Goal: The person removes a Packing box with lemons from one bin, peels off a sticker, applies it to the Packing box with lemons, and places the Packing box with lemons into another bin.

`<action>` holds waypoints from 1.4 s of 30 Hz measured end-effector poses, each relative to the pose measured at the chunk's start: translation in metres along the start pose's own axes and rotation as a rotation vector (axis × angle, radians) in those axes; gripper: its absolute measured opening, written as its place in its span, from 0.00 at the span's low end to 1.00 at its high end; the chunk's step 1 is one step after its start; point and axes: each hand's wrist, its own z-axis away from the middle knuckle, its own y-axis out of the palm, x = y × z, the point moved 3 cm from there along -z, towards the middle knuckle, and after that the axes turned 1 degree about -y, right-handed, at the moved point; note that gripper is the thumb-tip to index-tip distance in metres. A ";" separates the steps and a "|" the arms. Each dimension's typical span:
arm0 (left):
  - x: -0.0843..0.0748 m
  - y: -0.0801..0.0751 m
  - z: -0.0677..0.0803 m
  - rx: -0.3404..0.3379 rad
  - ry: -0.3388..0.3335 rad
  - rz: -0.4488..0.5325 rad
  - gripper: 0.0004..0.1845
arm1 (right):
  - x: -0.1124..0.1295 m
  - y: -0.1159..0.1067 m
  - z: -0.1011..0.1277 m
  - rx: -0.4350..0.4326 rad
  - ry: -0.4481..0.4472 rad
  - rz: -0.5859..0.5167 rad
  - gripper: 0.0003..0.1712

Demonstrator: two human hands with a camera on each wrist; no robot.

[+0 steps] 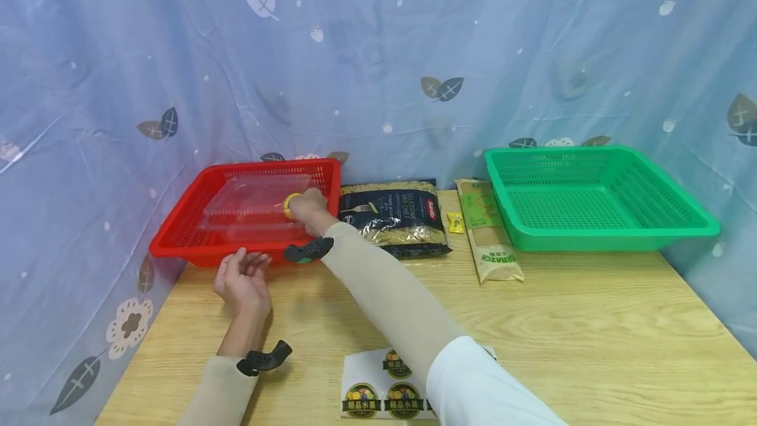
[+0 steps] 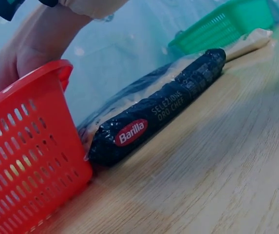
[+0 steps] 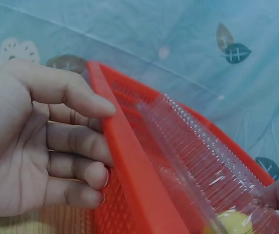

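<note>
In the head view a clear plastic box [image 1: 254, 206] with ribbed sides lies inside the red basket [image 1: 171, 252]. My right hand [image 1: 309, 208] reaches over the basket's right end and grips the box there. A yellow round thing [image 1: 290, 205] shows beside those fingers; its kind is unclear. The right wrist view shows the box [image 3: 188, 146] tilted, with the yellow round thing [image 3: 234, 222] behind clear plastic. My left hand [image 1: 244, 284] holds the basket's front rim, thumb on top and the other fingers curled against the outer side.
A Barilla pasta bag [image 1: 393, 215] lies right of the red basket. Beyond it are a small yellow packet [image 1: 455, 222], a long beige packet [image 1: 487, 232] and a green basket [image 1: 591, 242]. A sheet of round fruit stickers [image 1: 372, 373] lies under my right arm. Curtains stand behind.
</note>
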 end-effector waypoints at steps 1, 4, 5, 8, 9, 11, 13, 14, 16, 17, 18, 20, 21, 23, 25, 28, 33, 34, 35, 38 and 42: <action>0.001 -0.001 0.001 -0.003 -0.003 -0.003 0.12 | -0.001 0.000 0.001 0.008 0.002 -0.028 0.08; 0.001 -0.002 0.002 -0.011 -0.006 -0.009 0.12 | -0.002 -0.002 0.003 0.031 -0.007 -0.084 0.08; 0.002 -0.002 0.003 -0.010 -0.006 -0.012 0.12 | -0.001 -0.003 0.005 0.037 -0.012 -0.095 0.09; 0.001 -0.001 0.002 0.004 0.002 -0.015 0.12 | 0.002 -0.005 0.008 0.048 -0.038 -0.126 0.13; 0.000 -0.001 0.002 0.008 0.003 -0.010 0.12 | 0.004 -0.006 0.009 0.047 -0.046 -0.126 0.15; -0.001 0.001 0.000 0.013 0.003 -0.003 0.12 | 0.009 -0.009 0.011 0.043 -0.070 -0.133 0.17; -0.002 0.002 -0.001 0.015 -0.003 0.001 0.12 | 0.015 -0.012 0.012 0.034 -0.091 -0.119 0.18; -0.002 0.003 -0.002 0.014 -0.006 -0.001 0.12 | 0.018 -0.014 0.013 0.026 -0.099 -0.114 0.17; -0.003 0.004 -0.003 0.010 -0.011 -0.005 0.12 | 0.024 -0.018 0.016 0.020 -0.119 -0.105 0.16; -0.003 0.004 -0.004 0.008 -0.016 0.003 0.12 | 0.027 -0.020 0.017 0.021 -0.127 -0.110 0.15; -0.004 0.004 -0.004 0.005 -0.016 0.000 0.12 | 0.029 -0.021 0.019 0.021 -0.130 -0.101 0.15; -0.005 0.004 -0.005 -0.004 -0.014 -0.008 0.12 | 0.032 -0.024 0.023 0.028 -0.131 -0.121 0.14; -0.006 0.003 -0.005 -0.007 -0.014 -0.008 0.12 | 0.033 -0.025 0.025 0.032 -0.132 -0.133 0.14; -0.006 0.002 -0.004 -0.011 -0.018 -0.018 0.12 | 0.034 -0.029 0.028 0.025 -0.138 -0.145 0.13; -0.006 0.000 -0.003 -0.007 -0.027 -0.032 0.12 | 0.034 -0.036 0.030 0.007 -0.155 -0.154 0.13; -0.005 0.000 -0.001 -0.001 -0.039 -0.054 0.13 | 0.034 -0.048 0.031 -0.014 -0.183 -0.155 0.14; -0.005 0.002 -0.002 0.000 -0.044 -0.048 0.13 | 0.035 -0.067 0.031 0.011 -0.202 -0.257 0.15; -0.005 0.003 -0.002 0.000 -0.045 -0.044 0.12 | 0.035 -0.071 0.031 0.015 -0.206 -0.278 0.15; -0.005 0.003 -0.002 -0.001 -0.048 -0.039 0.12 | 0.035 -0.075 0.032 0.018 -0.207 -0.297 0.16; -0.004 0.003 -0.002 -0.011 -0.049 -0.040 0.11 | 0.035 -0.086 0.035 0.016 -0.218 -0.315 0.22; -0.006 0.000 0.000 -0.024 -0.044 -0.043 0.11 | 0.035 -0.100 0.041 0.007 -0.239 -0.311 0.35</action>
